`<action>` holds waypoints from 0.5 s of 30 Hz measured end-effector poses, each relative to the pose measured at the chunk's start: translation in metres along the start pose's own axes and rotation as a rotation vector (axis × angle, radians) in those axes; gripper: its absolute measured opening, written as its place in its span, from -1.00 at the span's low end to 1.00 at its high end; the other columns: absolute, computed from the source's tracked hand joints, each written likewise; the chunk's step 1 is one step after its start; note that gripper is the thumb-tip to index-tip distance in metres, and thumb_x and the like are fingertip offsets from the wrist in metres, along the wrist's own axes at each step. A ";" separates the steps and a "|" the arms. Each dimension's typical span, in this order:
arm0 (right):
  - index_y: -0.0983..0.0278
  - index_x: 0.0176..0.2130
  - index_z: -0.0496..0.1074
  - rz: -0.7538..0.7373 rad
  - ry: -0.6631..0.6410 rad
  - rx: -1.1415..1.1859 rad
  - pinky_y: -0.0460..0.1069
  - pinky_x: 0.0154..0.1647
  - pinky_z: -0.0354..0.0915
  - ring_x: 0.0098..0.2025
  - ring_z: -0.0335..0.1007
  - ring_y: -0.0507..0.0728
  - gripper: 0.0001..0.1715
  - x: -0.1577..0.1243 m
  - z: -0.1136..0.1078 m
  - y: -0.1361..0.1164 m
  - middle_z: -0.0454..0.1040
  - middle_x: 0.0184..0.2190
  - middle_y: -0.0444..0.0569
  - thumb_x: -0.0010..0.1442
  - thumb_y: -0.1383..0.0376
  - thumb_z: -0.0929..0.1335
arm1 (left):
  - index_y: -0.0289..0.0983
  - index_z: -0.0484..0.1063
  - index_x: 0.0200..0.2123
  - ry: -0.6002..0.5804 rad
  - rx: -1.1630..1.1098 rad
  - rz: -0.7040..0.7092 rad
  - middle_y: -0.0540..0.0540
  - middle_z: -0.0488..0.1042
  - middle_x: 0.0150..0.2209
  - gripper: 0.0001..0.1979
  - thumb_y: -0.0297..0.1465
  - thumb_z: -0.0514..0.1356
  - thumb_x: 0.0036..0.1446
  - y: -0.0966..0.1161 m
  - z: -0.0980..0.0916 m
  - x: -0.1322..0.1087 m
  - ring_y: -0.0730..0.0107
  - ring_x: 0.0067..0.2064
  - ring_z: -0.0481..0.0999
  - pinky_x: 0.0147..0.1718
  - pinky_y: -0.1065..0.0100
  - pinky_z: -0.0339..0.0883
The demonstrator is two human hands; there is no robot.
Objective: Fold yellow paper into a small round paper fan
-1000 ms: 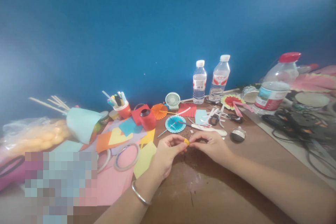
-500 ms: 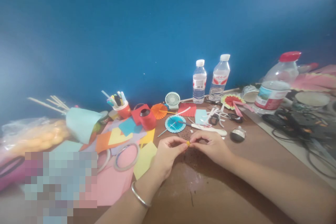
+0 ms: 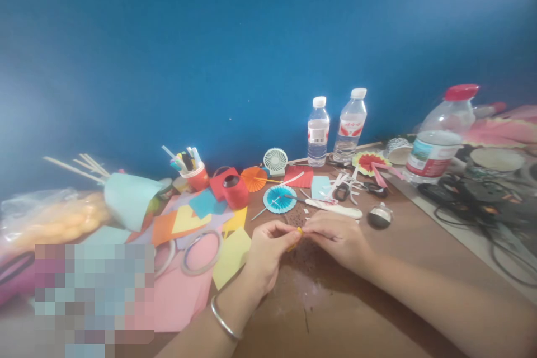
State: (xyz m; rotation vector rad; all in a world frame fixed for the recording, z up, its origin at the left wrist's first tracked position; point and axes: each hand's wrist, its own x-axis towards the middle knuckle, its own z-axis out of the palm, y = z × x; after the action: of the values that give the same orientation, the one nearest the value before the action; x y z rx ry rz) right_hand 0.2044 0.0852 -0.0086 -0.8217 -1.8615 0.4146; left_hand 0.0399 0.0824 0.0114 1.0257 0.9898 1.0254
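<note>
Here I am, a little yellow piece (image 3: 299, 230) at the centre of my clock, with twelve pointing to the blue wall (image 3: 251, 56). My left hand (image 3: 267, 246), in from eight o'clock, pinches it between thumb and fingers; a bit more yellow peeks out below that thumb. My right hand (image 3: 340, 240), in from four, has thumb and fingertips drawn together on its other edge. Whether it's folded or rolled, my fingers hide too much to tell.

And this is a tricky spot! So little of it shows that an uneven tug between the two hands could tear or crease it, I'd say, and one lazy fingertip could let it slip. Should it drop, it would likely land on the bench (image 3: 289, 319) among the dark specks (image 3: 298, 216) at twelve.

Watch two o'clock: the white-handled tool (image 3: 335, 208) lies just beyond my right knuckles, and a careless push outwards could knock it. The blue pleated fan (image 3: 280, 199) sits near, at eleven, where a forward jab might crush its pleats. And over at eight, the pale yellow sheet (image 3: 230, 257) lies right beside my left wrist; a sideways swing could drag it.
</note>
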 end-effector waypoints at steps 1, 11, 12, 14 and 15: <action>0.22 -0.36 0.47 -0.013 0.005 -0.007 -0.04 -0.33 0.31 -0.36 0.39 0.06 -0.86 0.000 0.000 0.000 0.48 -0.45 -0.05 0.10 0.31 0.29 | -0.36 0.42 -0.53 0.000 -0.006 -0.001 -0.03 0.42 -0.54 -0.84 -0.40 0.31 -0.21 0.000 0.000 0.000 0.54 -0.47 0.34 -0.43 0.46 0.20; 0.22 -0.37 0.45 -0.026 0.004 -0.006 -0.04 -0.35 0.31 -0.38 0.38 0.06 -0.87 -0.001 0.001 0.001 0.48 -0.47 -0.05 0.11 0.33 0.29 | -0.34 0.43 -0.54 -0.013 0.003 -0.001 -0.03 0.43 -0.53 -0.83 -0.39 0.32 -0.24 -0.003 -0.001 0.001 0.51 -0.46 0.35 -0.41 0.44 0.21; 0.23 -0.38 0.44 -0.023 -0.004 0.001 -0.04 -0.36 0.31 -0.38 0.38 0.06 -0.88 -0.001 0.001 0.000 0.47 -0.47 -0.05 0.10 0.33 0.29 | -0.35 0.42 -0.53 -0.023 0.016 0.001 -0.03 0.43 -0.53 -0.84 -0.39 0.31 -0.23 -0.003 -0.003 0.001 0.51 -0.46 0.35 -0.41 0.44 0.20; 0.24 -0.41 0.43 -0.011 -0.030 0.012 -0.05 -0.37 0.30 -0.40 0.37 0.05 -0.89 -0.001 0.002 0.000 0.46 -0.49 -0.06 0.10 0.32 0.30 | -0.35 0.42 -0.53 -0.052 0.046 -0.003 -0.03 0.43 -0.52 -0.84 -0.41 0.32 -0.24 -0.004 -0.006 0.003 0.51 -0.46 0.35 -0.42 0.44 0.19; 0.24 -0.41 0.42 0.004 -0.045 0.011 -0.06 -0.38 0.29 -0.40 0.36 0.04 -0.89 -0.001 0.002 0.000 0.45 -0.49 -0.06 0.10 0.31 0.30 | -0.35 0.42 -0.53 -0.066 0.061 -0.006 -0.03 0.43 -0.52 -0.84 -0.42 0.32 -0.24 -0.004 -0.007 0.004 0.51 -0.46 0.35 -0.41 0.44 0.19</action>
State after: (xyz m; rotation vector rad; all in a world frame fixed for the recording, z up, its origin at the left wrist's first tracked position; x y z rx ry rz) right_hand 0.2025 0.0844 -0.0105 -0.8146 -1.8977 0.4485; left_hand 0.0347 0.0867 0.0051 1.0990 0.9742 0.9552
